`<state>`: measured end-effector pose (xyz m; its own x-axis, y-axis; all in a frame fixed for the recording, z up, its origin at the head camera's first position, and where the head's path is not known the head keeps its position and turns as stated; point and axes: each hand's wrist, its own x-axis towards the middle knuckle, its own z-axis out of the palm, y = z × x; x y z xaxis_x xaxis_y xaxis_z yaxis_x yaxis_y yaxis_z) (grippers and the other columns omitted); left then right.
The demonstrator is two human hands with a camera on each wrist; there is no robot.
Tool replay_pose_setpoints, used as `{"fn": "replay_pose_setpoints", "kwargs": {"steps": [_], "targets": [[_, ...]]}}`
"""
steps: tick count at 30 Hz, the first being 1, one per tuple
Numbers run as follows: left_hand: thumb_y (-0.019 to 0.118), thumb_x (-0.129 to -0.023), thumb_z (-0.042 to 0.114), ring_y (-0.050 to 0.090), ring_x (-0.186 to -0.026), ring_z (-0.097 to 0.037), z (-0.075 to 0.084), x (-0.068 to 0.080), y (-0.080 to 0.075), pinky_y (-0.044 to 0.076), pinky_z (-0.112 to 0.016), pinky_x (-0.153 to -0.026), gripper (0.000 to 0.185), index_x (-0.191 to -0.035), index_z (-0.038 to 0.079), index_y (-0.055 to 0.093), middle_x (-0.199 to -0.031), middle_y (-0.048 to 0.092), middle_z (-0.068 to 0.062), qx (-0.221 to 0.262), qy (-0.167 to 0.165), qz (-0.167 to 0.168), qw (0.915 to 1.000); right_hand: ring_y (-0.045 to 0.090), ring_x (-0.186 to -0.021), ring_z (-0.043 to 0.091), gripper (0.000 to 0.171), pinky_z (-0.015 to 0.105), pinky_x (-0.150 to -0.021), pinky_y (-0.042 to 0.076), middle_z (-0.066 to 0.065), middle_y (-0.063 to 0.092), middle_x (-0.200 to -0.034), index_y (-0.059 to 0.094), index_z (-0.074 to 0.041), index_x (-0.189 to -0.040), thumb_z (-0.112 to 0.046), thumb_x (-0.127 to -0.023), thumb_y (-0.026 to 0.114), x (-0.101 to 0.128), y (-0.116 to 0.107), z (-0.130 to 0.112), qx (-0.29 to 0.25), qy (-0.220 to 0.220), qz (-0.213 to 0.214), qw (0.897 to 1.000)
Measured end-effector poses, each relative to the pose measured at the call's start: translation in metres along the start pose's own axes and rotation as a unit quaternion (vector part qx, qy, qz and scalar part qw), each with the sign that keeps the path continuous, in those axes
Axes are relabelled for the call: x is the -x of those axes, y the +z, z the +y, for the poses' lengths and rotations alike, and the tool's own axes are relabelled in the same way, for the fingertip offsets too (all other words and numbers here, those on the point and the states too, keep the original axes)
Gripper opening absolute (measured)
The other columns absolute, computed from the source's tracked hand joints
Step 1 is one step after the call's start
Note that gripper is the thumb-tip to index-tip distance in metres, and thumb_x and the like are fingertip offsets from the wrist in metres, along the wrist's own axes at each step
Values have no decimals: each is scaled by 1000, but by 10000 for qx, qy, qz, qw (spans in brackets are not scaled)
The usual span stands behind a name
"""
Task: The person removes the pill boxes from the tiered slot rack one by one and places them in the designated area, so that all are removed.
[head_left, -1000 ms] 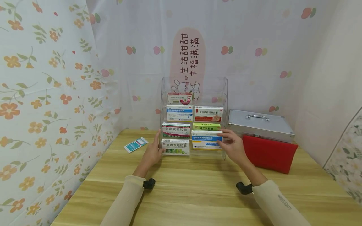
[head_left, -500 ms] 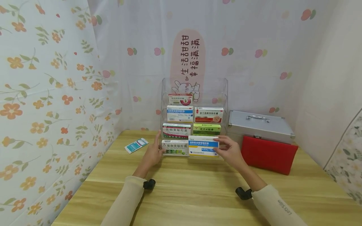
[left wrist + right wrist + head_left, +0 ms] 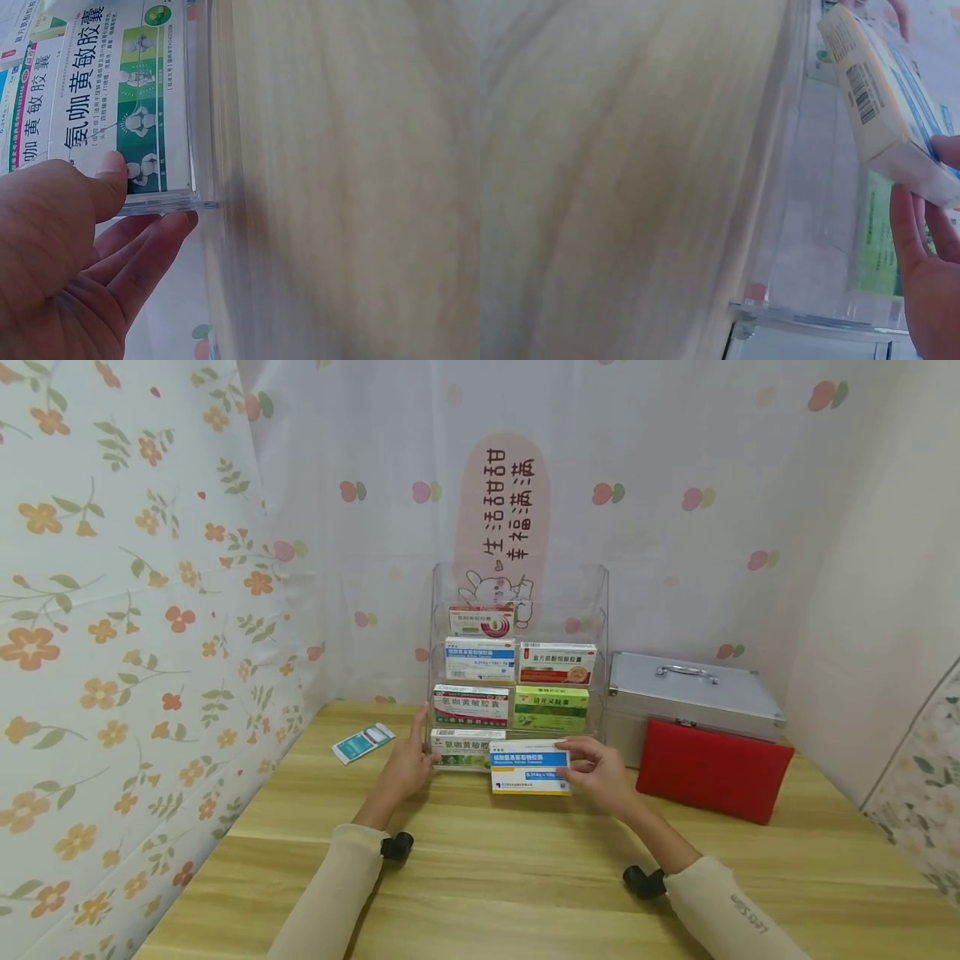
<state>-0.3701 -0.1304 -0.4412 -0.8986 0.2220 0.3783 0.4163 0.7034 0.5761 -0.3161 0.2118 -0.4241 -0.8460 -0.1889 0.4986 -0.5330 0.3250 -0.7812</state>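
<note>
Blue-striped medicine box (image 3: 529, 767) sat pinched by its right end in the right hand (image 3: 600, 770), just in front of the clear rack (image 3: 596, 610), low over the bench (image 3: 525, 877). The grip was only at one end, so the box could tip or slip and knock the rack's lower lip. At the rack's left edge the left hand (image 3: 408, 760) lay open and flat, thumb on the front beside the green-and-white box (image 3: 120, 97); a careless nudge there could shift the rack.
</note>
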Motion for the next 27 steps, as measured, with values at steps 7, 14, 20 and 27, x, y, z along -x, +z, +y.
{"fn": "replay_pose_setpoints", "kwargs": {"steps": [7,14,20,27], "targets": [[69,-92,3,65,-74,-21,1,0,0,52,-37,-67,95,-158,20,3,-81,67,-10,-52,-13,19,10000,67,-95,30,35,31,-76,58,18,68,-113,70,-1,-115,0,-82,79,3,3,0,278,215,-372,9987],[68,-93,5,65,-75,-21,1,-1,1,51,-36,-67,95,-158,22,2,-83,68,-10,-10,-103,-71,9999,68,-94,33,35,32,-73,58,21,68,-113,70,0,-117,1,-82,78,4,0,1,281,482,-469,9973],[69,-93,5,64,-74,-20,2,-1,0,51,-36,-66,96,-158,24,2,-82,67,-9,32,-181,-71,9998,69,-95,34,37,30,-72,58,22,67,-114,69,1,-119,1,-82,78,4,0,1,184,717,-549,9957],[68,-94,6,62,-71,-17,1,-3,-1,51,-35,-66,96,-158,28,1,-82,66,-8,84,-281,-113,9995,70,-98,36,38,31,-75,58,25,65,-119,67,4,-121,0,-84,77,3,1,3,190,836,-655,9942]]}}
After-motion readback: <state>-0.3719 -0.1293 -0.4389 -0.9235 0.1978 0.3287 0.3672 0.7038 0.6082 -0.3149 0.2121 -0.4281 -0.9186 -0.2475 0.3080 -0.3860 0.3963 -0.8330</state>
